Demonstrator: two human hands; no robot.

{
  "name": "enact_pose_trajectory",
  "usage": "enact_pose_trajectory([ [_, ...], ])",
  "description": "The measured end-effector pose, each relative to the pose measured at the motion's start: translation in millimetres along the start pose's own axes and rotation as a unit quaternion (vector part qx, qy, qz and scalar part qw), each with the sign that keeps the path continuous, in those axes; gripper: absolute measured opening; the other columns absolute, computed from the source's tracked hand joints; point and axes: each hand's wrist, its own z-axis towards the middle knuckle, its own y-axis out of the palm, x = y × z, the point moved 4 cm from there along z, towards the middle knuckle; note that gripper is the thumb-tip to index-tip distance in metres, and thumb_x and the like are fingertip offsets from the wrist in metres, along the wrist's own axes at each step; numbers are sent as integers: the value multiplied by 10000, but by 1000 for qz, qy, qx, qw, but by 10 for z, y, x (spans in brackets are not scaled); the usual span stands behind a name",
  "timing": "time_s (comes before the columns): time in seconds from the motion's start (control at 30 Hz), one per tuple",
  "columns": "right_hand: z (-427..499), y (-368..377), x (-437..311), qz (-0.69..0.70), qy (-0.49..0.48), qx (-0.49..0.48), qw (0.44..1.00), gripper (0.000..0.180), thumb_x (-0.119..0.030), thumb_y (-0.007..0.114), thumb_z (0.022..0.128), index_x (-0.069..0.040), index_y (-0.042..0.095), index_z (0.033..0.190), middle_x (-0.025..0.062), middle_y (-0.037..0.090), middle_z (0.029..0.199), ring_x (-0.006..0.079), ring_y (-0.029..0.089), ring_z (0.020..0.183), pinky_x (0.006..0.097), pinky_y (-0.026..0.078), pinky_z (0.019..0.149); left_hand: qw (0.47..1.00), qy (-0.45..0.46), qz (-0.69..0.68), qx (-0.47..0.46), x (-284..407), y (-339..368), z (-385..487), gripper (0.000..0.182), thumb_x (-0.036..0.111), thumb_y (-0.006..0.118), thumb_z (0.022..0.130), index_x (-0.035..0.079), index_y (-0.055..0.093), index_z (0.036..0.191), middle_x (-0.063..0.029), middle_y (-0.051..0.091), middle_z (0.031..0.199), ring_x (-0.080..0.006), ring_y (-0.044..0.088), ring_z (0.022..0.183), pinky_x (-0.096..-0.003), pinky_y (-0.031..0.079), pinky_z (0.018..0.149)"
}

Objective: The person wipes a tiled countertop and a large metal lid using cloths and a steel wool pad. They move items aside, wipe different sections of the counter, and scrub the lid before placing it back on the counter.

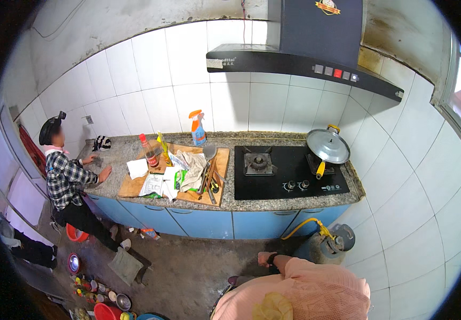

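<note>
My right hand (pixel 266 259), with a dark band at the wrist, hangs low over the floor in front of the counter. Its fingers look curled; whether they hold anything is unclear. A gas cylinder (pixel 319 246) with a yellow hose stands to its right. My left hand is out of view. On the counter a wooden board (pixel 124 189) bears a red-capped bottle (pixel 149 151), papers, a cloth (pixel 194 172) and several utensils. A spray bottle (pixel 198 130) stands behind it. To the right, a lidded metal pan (pixel 328 146) sits on the black gas hob (pixel 290 168).
At the left, a person (pixel 68 176) in a checked shirt rests both hands on the counter. Another person (pixel 30 248) is partly visible behind. A cushioned stool (pixel 125 266), basins, a red tub (pixel 107 312) and several jars stand on the floor. The range hood (pixel 294 66) overhangs the hob.
</note>
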Motion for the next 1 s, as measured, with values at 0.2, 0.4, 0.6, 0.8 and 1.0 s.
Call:
enact_pose_trajectory([
  [0.2, 206, 111, -123, 25, 36, 3, 999, 232, -141, 583, 893, -29, 530, 696, 94, 552, 654, 214, 454, 504, 377, 372, 486, 999, -37, 7, 30, -364, -75, -9, 551, 251, 624, 845, -16, 500, 1310, -226, 597, 1140, -359, 539, 1020, -423, 423, 924],
  [0.4, 708, 419, 378, 65, -96, -102, 988, 172, -279, 595, 882, -109, 620, 895, 46, 599, 769, 170, 526, 581, 334, 401, 488, 969, -228, -15, 93, -1754, -145, -928, 568, 254, 646, 821, -29, 511, 1295, -250, 588, 1183, -388, 529, 1102, -434, 411, 987],
  [0.6, 735, 456, 585, 310, 11, -429, 848, 161, -208, 520, 946, -84, 584, 865, 30, 533, 691, 150, 474, 584, 312, 353, 490, 851, -498, -73, 150, -2887, 227, -3061, 586, 257, 668, 797, -43, 521, 1279, -275, 578, 1226, -417, 519, 1185, -445, 399, 1050],
  [0.8, 683, 223, 334, 409, 195, -695, 559, 237, -246, 507, 956, -31, 602, 922, 60, 510, 737, 166, 417, 573, 334, 337, 485, 809, -551, -1, 205, -2366, 367, -3577, 590, 259, 706, 741, 36, 535, 1260, -220, 568, 1242, -385, 517, 1181, -467, 453, 980],
  [1.0, 842, -308, -593, -56, -174, -372, 910, 336, -298, 578, 925, 10, 603, 1057, 157, 610, 939, 184, 491, 607, 337, 390, 499, 710, -662, -86, 225, -1918, 481, -4046, 601, 291, 704, 793, 150, 474, 1330, -161, 504, 1309, -361, 521, 1181, -501, 483, 911],
])
